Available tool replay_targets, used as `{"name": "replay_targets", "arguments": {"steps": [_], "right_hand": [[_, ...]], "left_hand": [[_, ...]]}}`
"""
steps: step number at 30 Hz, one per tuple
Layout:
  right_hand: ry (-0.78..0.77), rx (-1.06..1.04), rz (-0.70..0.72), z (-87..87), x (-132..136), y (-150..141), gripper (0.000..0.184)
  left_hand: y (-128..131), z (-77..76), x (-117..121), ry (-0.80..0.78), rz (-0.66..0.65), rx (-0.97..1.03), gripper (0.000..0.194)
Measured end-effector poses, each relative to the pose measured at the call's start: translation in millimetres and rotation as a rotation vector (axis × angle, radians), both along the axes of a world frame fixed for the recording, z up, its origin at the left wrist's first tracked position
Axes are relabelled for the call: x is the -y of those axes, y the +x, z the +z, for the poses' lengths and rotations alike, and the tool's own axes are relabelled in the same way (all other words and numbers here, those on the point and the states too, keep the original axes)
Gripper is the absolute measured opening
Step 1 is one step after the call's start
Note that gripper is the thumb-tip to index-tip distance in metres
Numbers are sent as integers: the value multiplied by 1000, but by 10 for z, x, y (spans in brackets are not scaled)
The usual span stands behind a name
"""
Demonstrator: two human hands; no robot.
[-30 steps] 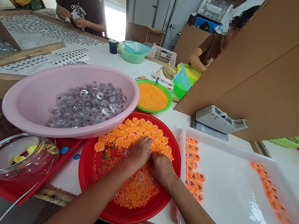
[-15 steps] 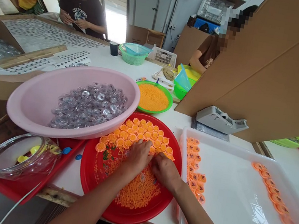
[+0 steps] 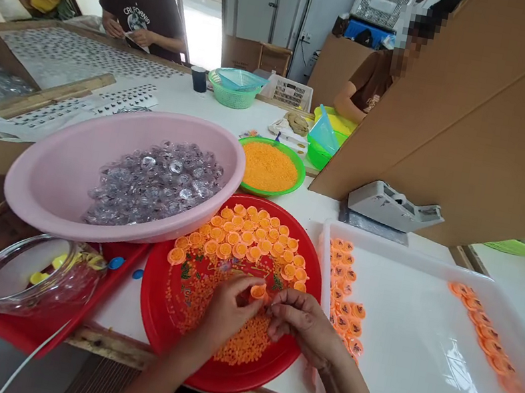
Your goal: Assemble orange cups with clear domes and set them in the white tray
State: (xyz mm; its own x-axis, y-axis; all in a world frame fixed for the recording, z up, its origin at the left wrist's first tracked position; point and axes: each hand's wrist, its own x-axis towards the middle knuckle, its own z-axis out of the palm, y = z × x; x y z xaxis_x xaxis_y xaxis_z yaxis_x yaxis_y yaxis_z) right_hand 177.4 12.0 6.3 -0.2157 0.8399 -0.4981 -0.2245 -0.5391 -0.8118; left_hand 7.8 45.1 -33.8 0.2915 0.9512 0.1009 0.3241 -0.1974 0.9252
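Observation:
Over the red round tray (image 3: 152,333), my left hand (image 3: 228,312) pinches a small orange round plastic cup (image 3: 258,291) between thumb and fingers. Close beside it, my right hand (image 3: 303,324) has its fingertips pressed together near the cup; what they hold, if anything, is too small to make out. Several orange plastic cups (image 3: 233,239) lie along the tray's far side. Below my hands, small orange beads (image 3: 236,348) are heaped on the tray.
A pink basin (image 3: 52,180) of clear domes (image 3: 157,185) overlaps the tray's left rim. Behind sits a green bowl of orange beads (image 3: 267,167). A white tray (image 3: 401,329) with rows of orange discs (image 3: 344,268) is at right, below a tape dispenser (image 3: 387,205) and cardboard panel. Two people sit opposite.
Both hands have drawn back toward me from the row of orange cups. My left hand now shows an orange cup in its fingers, and my right hand has turned toward it.

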Motion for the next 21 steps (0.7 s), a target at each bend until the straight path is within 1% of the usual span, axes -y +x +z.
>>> {"name": "replay_targets", "arguments": {"steps": [1,3,5,7,9,12,16,19,21], "right_hand": [[-29,-29,1,-7,32,-45,21],[-35,-28,-7,-47,93,-148,24],[20,12,-35,-110,142,-256,26],[100,73,-96,-177,174,-348,29],[166,157,-163,-228,188,-395,33],[209,252,-215,-240,189,-358,36],[217,275,-251,-153,181,-202,32],[195,197,-207,-104,174,-134,28],[154,112,-170,-112,172,-133,27]], "left_hand": [[-23,-23,79,-38,19,42,26],[-41,-53,206,-54,59,35,28],[-37,-54,286,-20,92,4,34],[-28,-33,323,14,102,-5,41],[-26,-9,332,27,106,14,41],[-39,-4,320,-12,96,78,33],[-59,-32,297,-129,113,155,28],[-47,-34,294,-142,114,202,26],[-26,-35,308,-164,76,253,23]]}}
